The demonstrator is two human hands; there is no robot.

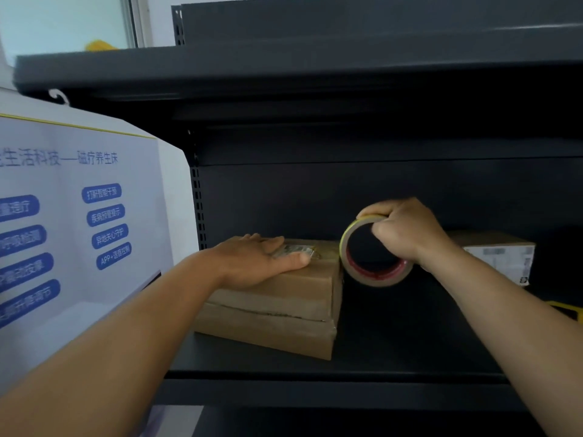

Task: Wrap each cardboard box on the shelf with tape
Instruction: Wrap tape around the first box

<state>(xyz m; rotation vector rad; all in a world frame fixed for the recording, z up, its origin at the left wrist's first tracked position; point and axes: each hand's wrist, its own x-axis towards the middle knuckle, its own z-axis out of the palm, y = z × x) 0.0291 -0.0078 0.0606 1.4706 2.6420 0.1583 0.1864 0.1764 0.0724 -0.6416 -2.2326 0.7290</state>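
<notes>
On a dark metal shelf (394, 370), the left hand (265, 263) lies flat on stacked brown cardboard boxes (277, 313); the right hand (407, 230) grips a tan tape roll (375, 275).

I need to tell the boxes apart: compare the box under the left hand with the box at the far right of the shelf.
The left box lies near the front of the shelf, with the left hand flat on its top; the right box sits further back, untouched. The left box shows a plain brown side with a seam; the right box shows a white label on its side. Both are brown cardboard.
</notes>
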